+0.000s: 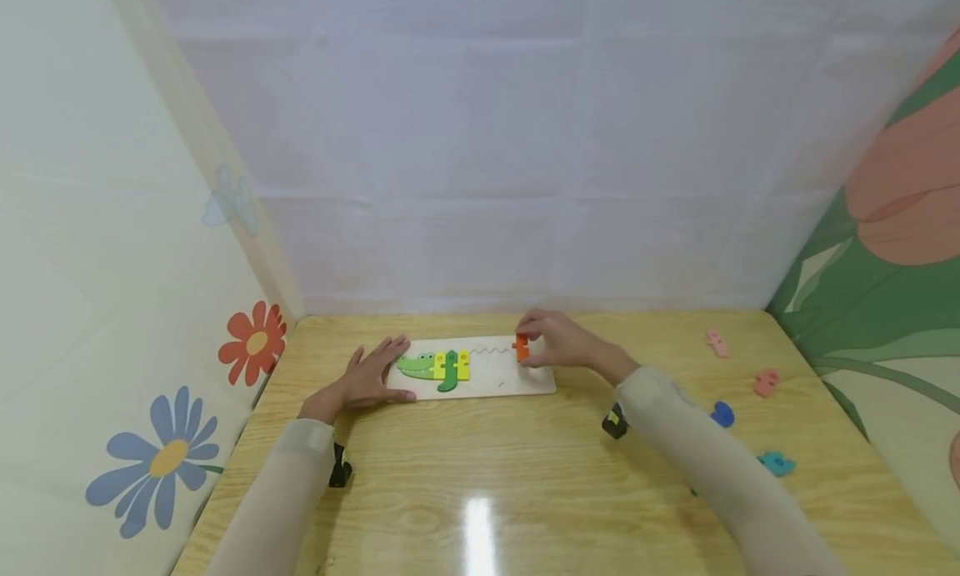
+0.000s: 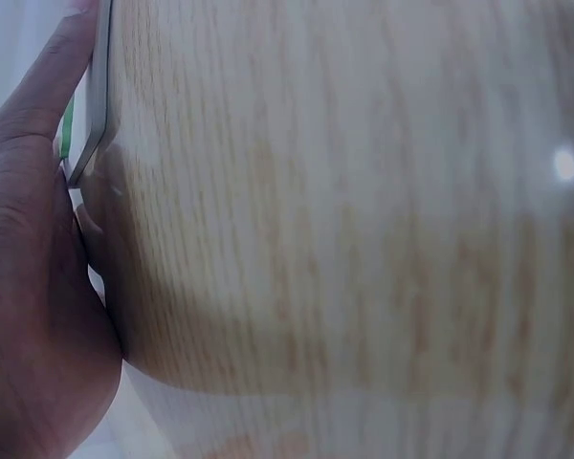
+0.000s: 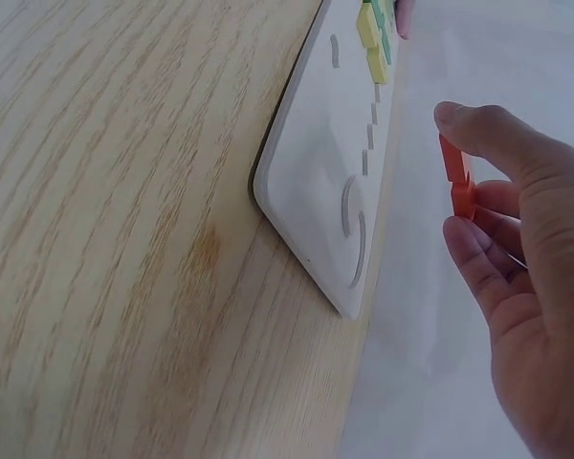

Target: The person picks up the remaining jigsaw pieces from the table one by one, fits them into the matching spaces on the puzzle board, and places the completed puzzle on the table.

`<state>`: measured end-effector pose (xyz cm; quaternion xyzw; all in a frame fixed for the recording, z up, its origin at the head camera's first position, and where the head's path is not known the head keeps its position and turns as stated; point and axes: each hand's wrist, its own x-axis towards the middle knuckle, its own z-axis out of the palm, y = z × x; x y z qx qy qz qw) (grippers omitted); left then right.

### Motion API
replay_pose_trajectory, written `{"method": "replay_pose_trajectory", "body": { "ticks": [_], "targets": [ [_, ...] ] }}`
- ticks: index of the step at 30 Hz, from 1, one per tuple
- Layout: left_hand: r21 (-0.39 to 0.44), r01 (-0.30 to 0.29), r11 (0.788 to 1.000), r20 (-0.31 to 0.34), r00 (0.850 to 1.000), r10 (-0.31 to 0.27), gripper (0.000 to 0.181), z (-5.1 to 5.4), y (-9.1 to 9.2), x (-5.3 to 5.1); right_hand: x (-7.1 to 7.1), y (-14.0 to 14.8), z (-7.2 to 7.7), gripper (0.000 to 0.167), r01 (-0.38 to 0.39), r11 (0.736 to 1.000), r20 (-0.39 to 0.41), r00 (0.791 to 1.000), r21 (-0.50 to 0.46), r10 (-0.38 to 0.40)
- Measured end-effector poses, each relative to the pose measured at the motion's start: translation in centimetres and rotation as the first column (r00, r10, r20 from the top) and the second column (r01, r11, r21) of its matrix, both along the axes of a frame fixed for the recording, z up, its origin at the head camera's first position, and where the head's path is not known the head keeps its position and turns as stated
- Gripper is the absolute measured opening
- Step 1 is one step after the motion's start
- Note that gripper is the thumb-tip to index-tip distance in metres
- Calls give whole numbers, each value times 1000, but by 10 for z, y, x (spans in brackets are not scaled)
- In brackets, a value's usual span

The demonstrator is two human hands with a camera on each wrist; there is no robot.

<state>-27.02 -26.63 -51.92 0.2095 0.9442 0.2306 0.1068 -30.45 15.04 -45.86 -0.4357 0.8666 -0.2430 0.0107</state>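
Note:
A pale wooden puzzle board (image 1: 487,383) lies on the table with a green crocodile head (image 1: 416,366) at its left. Beside the head sit yellow pieces (image 1: 462,365) and a dark green piece (image 1: 447,380). My left hand (image 1: 365,378) rests at the board's left end, fingers spread along the upper side and thumb at the lower edge. An orange puzzle piece (image 3: 462,179) is pinched between the thumb and fingers of my right hand (image 1: 561,340), held above the board's right part. The right wrist view shows the piece raised off the board.
Loose puzzle pieces lie at the table's right: a pink piece (image 1: 717,343), a coral piece (image 1: 767,383), a blue piece (image 1: 722,414) and a teal piece (image 1: 777,463). A pale cloth wall (image 1: 465,167) stands behind the table (image 1: 420,484).

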Motion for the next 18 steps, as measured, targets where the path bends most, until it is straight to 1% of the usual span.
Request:
{"method": "replay_pose_trajectory", "body": {
  "ticks": [3, 9, 14, 16, 18],
  "targets": [
    [1, -5, 1000, 4, 1000, 5, 115, 1, 0, 0, -1, -5, 1, 44, 2, 1000, -8, 1000, 15, -2],
    [3, -8, 1000, 9, 1000, 8, 114, 5, 1, 3, -3, -12, -1, 45, -1, 1000, 10, 1000, 6, 1],
    [2, -3, 1000, 4, 1000, 3, 115, 3, 1, 2, -4, -16, -5, 48, 9, 1000, 33, 999, 27, -10],
    [8, 0, 1000, -3, 1000, 0, 115, 0, 0, 1, -5, -17, -7, 47, 9, 1000, 37, 999, 28, -10],
    [9, 1, 1000, -2, 1000, -1, 115, 0, 0, 1, -5, -19, -10, 46, 10, 1000, 31, 999, 29, -11]
  ]
}}
